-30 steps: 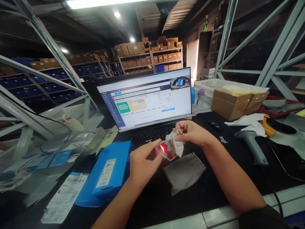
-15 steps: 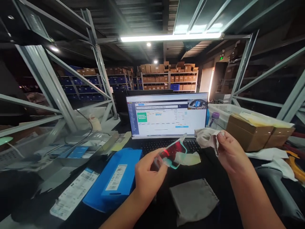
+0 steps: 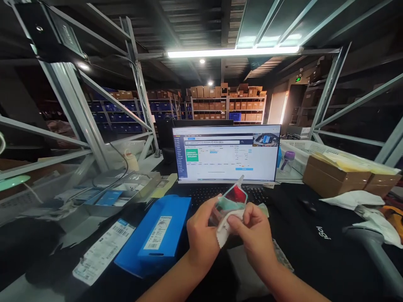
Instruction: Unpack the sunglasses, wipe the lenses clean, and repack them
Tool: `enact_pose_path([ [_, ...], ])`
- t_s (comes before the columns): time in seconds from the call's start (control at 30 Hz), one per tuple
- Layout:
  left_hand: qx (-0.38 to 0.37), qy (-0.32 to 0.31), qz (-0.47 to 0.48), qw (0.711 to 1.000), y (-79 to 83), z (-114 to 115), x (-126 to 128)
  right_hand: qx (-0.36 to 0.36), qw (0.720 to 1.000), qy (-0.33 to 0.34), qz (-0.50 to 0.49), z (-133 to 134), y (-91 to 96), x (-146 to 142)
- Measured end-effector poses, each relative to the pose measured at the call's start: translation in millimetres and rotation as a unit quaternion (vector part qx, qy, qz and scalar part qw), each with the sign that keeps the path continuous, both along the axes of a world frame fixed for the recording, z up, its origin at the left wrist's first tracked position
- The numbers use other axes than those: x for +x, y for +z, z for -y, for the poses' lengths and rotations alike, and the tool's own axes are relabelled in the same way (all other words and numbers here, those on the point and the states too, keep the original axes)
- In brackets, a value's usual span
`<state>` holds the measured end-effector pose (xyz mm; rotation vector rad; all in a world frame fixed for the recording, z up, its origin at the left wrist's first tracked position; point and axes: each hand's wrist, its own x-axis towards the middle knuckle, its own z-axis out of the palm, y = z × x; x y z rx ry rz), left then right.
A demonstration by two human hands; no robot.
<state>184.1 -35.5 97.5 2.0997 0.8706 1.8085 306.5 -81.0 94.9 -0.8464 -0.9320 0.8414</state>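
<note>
My left hand [image 3: 201, 230] grips a pair of sunglasses [image 3: 234, 197] with red mirrored lenses and a pale teal frame, held above the black desk mat [image 3: 315, 251] in front of the laptop [image 3: 226, 157]. My right hand [image 3: 256, 233] pinches a small white cleaning cloth [image 3: 225, 228] against the glasses' lower edge. Both hands meet at the glasses, fingers curled. A grey pouch [image 3: 281, 258] lies on the mat below, mostly hidden by my right hand.
A blue glasses box [image 3: 157, 235] and a printed label sheet [image 3: 103, 251] lie at left. Cardboard boxes [image 3: 340, 174], crumpled white paper [image 3: 349, 199] and a grey barcode scanner [image 3: 374, 251] are at right. Metal rack posts frame the desk; shelves of cartons stand behind.
My right hand has come back in from the right with the cloth and now presses it on the sunglasses. My left hand has kept hold of the glasses. The view has tilted up.
</note>
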Motion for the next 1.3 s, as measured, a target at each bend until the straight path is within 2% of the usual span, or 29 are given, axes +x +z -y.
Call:
enact_pose_path([
  [0.07,0.005,-0.019,-0.004,1.000,-3.1,2.5,0.6,0.002,0.999,-0.042,0.006,3.9,-1.0,-5.3],
  [0.1,0.007,-0.030,-0.004,1.000,-3.5,3.3,0.5,0.002,0.999,-0.043,0.015,5.6,0.4,-5.1],
  [0.23,-0.007,-0.094,-0.024,0.995,3.3,2.5,0.7,0.024,1.000,0.004,0.012,9.4,12.5,3.9],
  [0.4,-0.082,-0.130,-0.030,0.988,11.4,-1.9,4.6,0.067,0.997,0.040,-0.023,6.1,22.4,12.5],
  [0.5,-0.096,-0.122,-0.032,0.987,3.7,-4.5,5.8,0.049,0.999,0.022,-0.002,1.7,15.8,9.4],
  [0.63,-0.035,-0.065,-0.046,0.996,-10.3,-7.1,4.1,0.032,0.998,-0.049,0.014,-1.2,5.7,2.0],
  [0.7,0.003,-0.060,-0.065,0.996,-12.8,-6.0,4.2,0.035,0.999,-0.031,-0.015,0.4,9.7,4.9],
  [0.83,0.081,-0.091,-0.110,0.986,-14.1,0.9,10.8,0.022,0.987,0.062,-0.148,6.4,31.5,23.8],
  [0.9,0.103,-0.093,-0.118,0.983,-16.4,2.8,13.6,0.022,0.980,0.068,-0.184,7.8,36.5,27.6],
  [0.97,0.090,-0.086,-0.108,0.986,-19.0,1.5,12.6,0.041,0.986,0.031,-0.159,6.9,31.7,21.9],
  [1.07,0.033,-0.071,-0.079,0.994,-19.4,-4.0,5.1,0.071,0.995,-0.054,-0.036,2.7,13.3,4.1],
  [1.13,-0.007,-0.069,-0.068,0.995,-16.9,-6.3,1.2,0.070,0.994,-0.085,0.027,-0.2,4.4,-2.5],
  [1.2,-0.030,-0.084,-0.078,0.993,-14.7,-5.5,2.2,0.049,0.996,-0.070,0.023,-2.6,4.5,1.1],
  [1.3,0.002,-0.099,-0.113,0.989,-16.8,-0.4,12.5,0.008,0.996,-0.016,-0.089,-3.9,18.1,19.4],
])
